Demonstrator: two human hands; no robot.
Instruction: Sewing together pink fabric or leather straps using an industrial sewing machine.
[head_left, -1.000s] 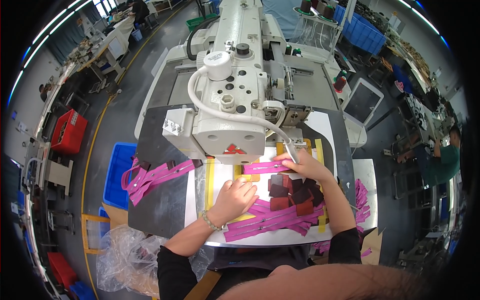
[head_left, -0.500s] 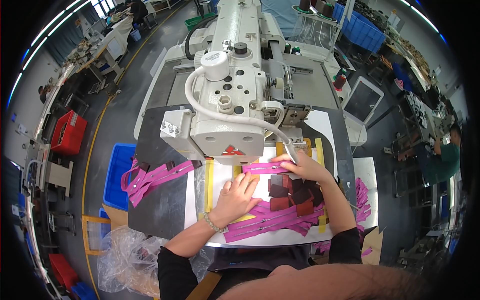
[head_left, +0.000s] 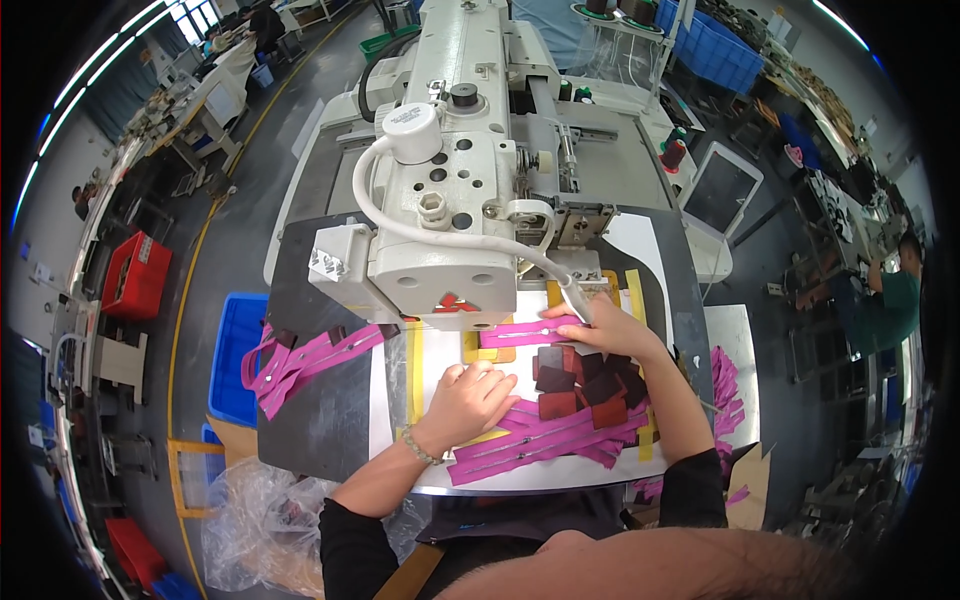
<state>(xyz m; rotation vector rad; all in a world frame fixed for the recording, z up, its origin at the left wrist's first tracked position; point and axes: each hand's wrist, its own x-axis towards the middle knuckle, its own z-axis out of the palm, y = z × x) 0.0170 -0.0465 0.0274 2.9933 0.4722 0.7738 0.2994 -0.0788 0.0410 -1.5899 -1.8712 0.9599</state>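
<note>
My right hand (head_left: 605, 322) grips the right end of a short pink zipper strip (head_left: 510, 334), lying over a yellow template (head_left: 470, 347) beneath the white sewing machine head (head_left: 440, 280). Just left of and below that template, my left hand (head_left: 470, 400) rests with fingers curled; whatever may be under them is hidden. Between my hands lies a heap of dark and rust-red patches (head_left: 585, 385), with longer pink zippers (head_left: 540, 450) below it on white board. More pink zippers with dark tabs (head_left: 300, 365) lie on the dark tabletop at the left.
A blue bin (head_left: 235, 350) stands left of the table, above crumpled clear plastic (head_left: 250, 520). A screen (head_left: 722, 195) and thread cones (head_left: 673, 152) are at the machine's right. Pink strips (head_left: 727, 385) hang on the metal side surface. A co-worker (head_left: 895, 300) sits at far right.
My left fingers stretched toward the strip's left end half a second ago and have since drawn back and curled. My right hand keeps hold of the strip. The view has shifted slightly.
</note>
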